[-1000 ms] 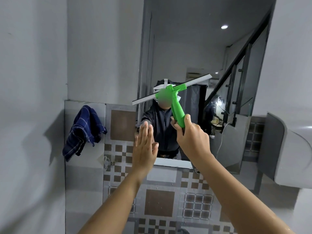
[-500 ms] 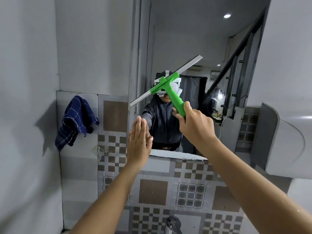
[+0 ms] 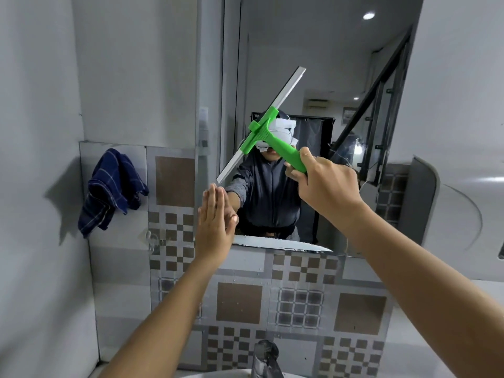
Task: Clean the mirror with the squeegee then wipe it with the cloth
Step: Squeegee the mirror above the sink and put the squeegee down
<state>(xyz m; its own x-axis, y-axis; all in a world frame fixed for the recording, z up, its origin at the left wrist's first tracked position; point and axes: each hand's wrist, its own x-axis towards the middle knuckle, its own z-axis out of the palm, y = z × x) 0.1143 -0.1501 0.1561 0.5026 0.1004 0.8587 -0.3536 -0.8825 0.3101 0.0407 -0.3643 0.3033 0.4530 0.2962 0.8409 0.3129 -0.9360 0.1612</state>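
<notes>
A tall wall mirror (image 3: pixel 313 64) hangs above the tiled wall. My right hand (image 3: pixel 324 186) grips the green handle of a squeegee (image 3: pixel 268 135); its long grey blade tilts steeply, from lower left to upper right, over the mirror's middle. My left hand (image 3: pixel 215 225) is flat with fingers together, pressed against the mirror's lower left edge, just below the blade's lower tip. A dark blue checked cloth (image 3: pixel 111 189) hangs on the wall to the left, apart from both hands.
Patterned tiles (image 3: pixel 240 298) cover the wall below the mirror. A metal tap (image 3: pixel 266 358) rises at the bottom centre over a white basin rim. A small hook (image 3: pixel 152 241) sits on the tiles under the cloth. A grey wall-mounted unit (image 3: pixel 450 214) juts out at right.
My right hand has turned the squeegee so the blade tilts more steeply, its right end higher. The view has dropped, showing the tap. My left hand stays flat at the mirror's edge.
</notes>
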